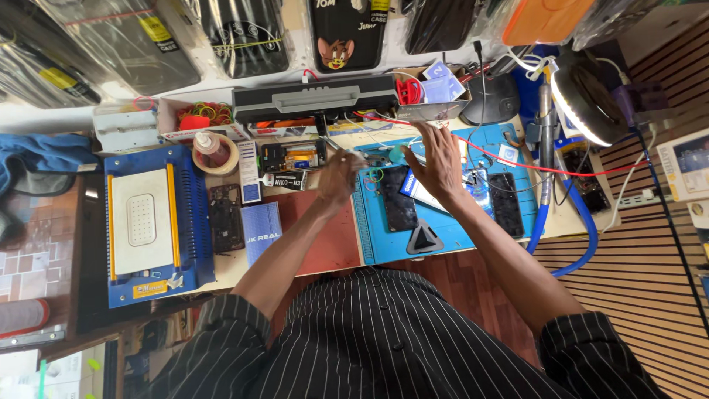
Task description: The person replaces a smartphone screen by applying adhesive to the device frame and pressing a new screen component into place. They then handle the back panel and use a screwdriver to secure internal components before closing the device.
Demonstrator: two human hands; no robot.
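Observation:
My left hand (337, 176) is closed over the seam between a red mat (332, 240) and a blue work mat (450, 230). It pinches a thin metal tool (329, 146), probably tweezers, whose tip points toward the back of the bench. My right hand (437, 159) hovers with fingers spread over the far part of the blue mat and holds nothing. A black phone (399, 201) lies face up just below it. A red wire (521, 165) runs from beside the fingers to the right. A second dark phone (507, 205) lies further right on the mat.
A grey and black tool case (314, 100) stands at the back. A blue machine with a white plate (151, 222) fills the left side, beside a tape roll with a small bottle (214, 152). A ring lamp (588, 100) and blue hose (580, 222) are on the right. A black triangular pick (424, 239) lies near the mat's front edge.

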